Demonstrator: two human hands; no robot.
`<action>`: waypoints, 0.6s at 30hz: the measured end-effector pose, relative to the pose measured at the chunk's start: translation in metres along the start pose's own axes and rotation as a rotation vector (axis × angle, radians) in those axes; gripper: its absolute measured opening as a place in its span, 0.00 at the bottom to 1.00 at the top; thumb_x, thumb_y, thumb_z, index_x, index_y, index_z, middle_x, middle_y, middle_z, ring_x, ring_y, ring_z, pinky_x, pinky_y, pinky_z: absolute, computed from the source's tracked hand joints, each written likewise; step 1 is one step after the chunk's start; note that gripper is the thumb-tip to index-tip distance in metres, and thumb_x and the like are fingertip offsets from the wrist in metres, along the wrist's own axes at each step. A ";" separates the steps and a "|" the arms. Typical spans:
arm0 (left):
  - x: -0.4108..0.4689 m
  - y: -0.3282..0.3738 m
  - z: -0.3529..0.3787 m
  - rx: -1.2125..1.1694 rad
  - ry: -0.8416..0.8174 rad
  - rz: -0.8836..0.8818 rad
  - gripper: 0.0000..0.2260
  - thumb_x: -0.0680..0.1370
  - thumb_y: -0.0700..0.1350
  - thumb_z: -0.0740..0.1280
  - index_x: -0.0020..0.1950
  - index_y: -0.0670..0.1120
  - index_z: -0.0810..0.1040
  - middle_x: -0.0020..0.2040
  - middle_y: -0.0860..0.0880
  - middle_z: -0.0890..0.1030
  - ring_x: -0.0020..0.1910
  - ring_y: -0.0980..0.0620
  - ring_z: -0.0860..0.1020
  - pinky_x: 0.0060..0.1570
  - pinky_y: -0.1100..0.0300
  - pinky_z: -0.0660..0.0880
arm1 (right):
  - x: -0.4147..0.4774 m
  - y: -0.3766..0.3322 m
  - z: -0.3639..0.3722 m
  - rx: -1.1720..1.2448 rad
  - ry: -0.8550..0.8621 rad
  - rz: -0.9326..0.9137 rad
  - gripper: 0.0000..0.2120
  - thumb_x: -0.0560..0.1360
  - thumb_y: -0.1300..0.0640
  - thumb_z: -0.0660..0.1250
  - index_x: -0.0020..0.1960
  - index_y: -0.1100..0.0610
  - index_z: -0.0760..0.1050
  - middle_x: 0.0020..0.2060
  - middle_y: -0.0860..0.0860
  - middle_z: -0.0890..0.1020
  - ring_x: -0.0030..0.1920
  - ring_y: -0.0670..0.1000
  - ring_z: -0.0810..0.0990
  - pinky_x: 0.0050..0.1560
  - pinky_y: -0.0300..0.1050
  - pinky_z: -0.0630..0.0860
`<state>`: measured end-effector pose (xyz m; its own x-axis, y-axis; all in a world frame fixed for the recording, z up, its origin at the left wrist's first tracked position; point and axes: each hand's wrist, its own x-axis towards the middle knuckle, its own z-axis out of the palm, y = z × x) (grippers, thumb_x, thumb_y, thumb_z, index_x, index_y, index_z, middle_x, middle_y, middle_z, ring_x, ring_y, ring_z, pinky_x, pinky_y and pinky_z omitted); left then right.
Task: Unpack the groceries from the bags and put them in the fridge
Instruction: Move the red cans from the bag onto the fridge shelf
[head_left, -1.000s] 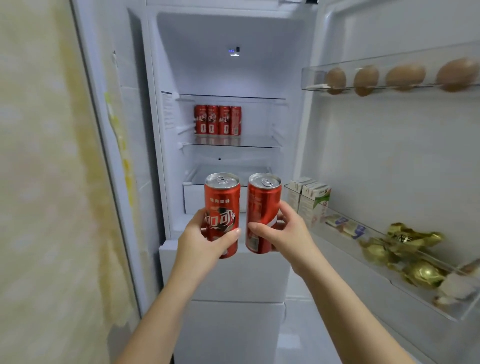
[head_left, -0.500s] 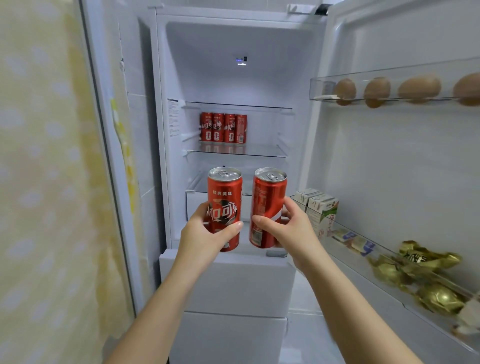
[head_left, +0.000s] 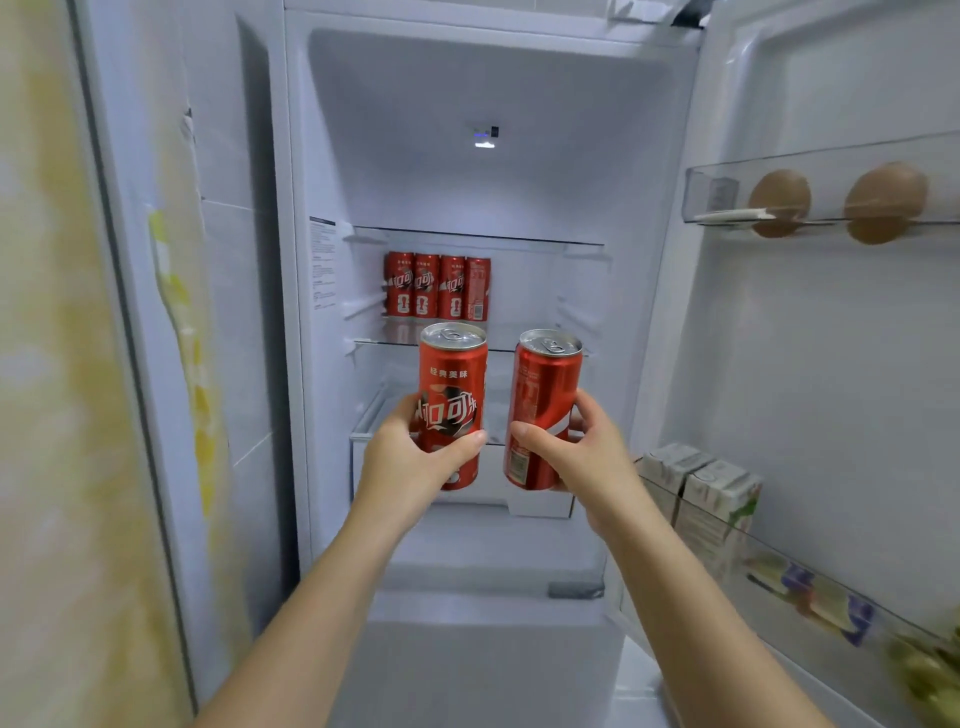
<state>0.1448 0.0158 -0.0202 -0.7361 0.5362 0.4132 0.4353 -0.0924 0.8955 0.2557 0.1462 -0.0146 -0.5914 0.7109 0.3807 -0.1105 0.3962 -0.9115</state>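
Holding one red can per hand, both in the air in front of the open fridge (head_left: 467, 104). Left hand (head_left: 410, 467) wraps the lower half of the left can (head_left: 451, 384): thumb across the front face, other fingers curled round the left side. Right hand (head_left: 597, 462) grips the right can (head_left: 545, 395) the same way, thumb on the front-left, fingers round the right side. Left can is upright; right can tilts slightly, top leaning right. Tops with pull tabs stand clear above the fingers. The cans are near each other, not touching, tops about level with the glass shelf (head_left: 535, 325) edge. A row of four cans (head_left: 436, 286) stands at the shelf's rear-left. On the door: eggs (head_left: 779, 202) in the top tray, cartons (head_left: 701, 483) in the lower bin.
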 end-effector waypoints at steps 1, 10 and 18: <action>0.017 -0.005 0.000 -0.004 -0.005 0.002 0.23 0.70 0.49 0.75 0.61 0.55 0.71 0.49 0.60 0.77 0.47 0.63 0.75 0.45 0.65 0.72 | 0.014 0.001 0.006 -0.002 0.010 -0.002 0.20 0.70 0.50 0.76 0.55 0.36 0.71 0.55 0.44 0.79 0.59 0.52 0.77 0.58 0.60 0.78; 0.167 -0.027 -0.003 0.005 -0.037 0.069 0.24 0.70 0.51 0.76 0.63 0.55 0.71 0.50 0.59 0.77 0.49 0.59 0.76 0.48 0.64 0.71 | 0.142 0.007 0.054 -0.013 0.161 -0.044 0.20 0.71 0.52 0.75 0.54 0.37 0.69 0.48 0.37 0.76 0.50 0.45 0.77 0.58 0.55 0.78; 0.262 -0.034 0.018 0.077 -0.055 0.134 0.26 0.69 0.52 0.76 0.65 0.51 0.73 0.52 0.57 0.78 0.52 0.57 0.76 0.52 0.62 0.73 | 0.222 0.012 0.070 -0.049 0.236 -0.072 0.23 0.71 0.54 0.75 0.62 0.42 0.69 0.50 0.41 0.76 0.54 0.48 0.77 0.59 0.56 0.78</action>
<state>-0.0530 0.1745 0.0547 -0.6403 0.5689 0.5161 0.5672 -0.1028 0.8171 0.0671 0.2680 0.0482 -0.3794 0.7935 0.4757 -0.1032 0.4747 -0.8741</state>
